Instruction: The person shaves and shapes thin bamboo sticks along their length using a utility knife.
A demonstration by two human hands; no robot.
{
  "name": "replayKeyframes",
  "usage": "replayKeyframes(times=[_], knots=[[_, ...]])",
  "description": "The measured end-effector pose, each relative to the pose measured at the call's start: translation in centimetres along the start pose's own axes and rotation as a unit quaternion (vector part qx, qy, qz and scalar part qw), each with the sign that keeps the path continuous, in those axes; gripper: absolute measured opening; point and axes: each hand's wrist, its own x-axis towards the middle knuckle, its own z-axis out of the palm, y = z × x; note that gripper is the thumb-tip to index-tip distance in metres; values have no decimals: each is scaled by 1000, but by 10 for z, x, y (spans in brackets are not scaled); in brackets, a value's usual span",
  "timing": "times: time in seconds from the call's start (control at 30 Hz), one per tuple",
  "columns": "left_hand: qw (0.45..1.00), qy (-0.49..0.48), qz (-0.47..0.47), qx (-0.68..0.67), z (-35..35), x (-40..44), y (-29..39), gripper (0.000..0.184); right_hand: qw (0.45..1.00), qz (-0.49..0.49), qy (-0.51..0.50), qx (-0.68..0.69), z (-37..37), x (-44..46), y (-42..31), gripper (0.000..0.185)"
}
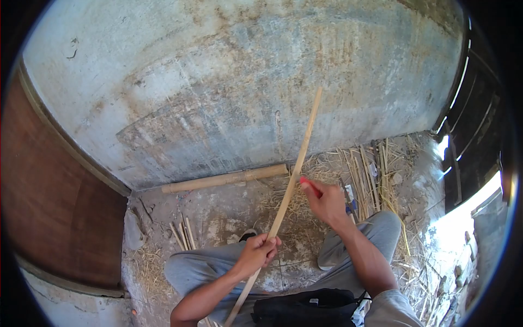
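A long, flat bamboo strip slants up from my lap toward the wall. My left hand is closed around its lower part, above my left leg. My right hand is closed on a small red-handled tool, held close to the right side of the strip at about mid-length. The tool's working end is too small to make out, and I cannot tell whether it touches the bamboo. Part of the tool's handle is hidden by my fingers.
A thick bamboo pole lies along the wall. Several thin bamboo sticks and pale shavings lie at right. Short sticks stand near my left knee. A black bag rests on my lap; a brown door is at left.
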Motion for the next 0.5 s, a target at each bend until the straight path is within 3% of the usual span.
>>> replayKeyframes(times=[0.13, 0.23, 0.5], knots=[[998, 8, -12, -60, -10, 10, 8, 20, 990, -89, -105, 26, 21, -22, -3, 29], [997, 28, -10, -69, -14, 16, 5, 21, 980, -158, -116, 19, 26, -29, -6, 27], [999, 43, 28, -9, -10, 18, 1, 20, 980, -143, -142, 1, 27, -36, -9, 30]])
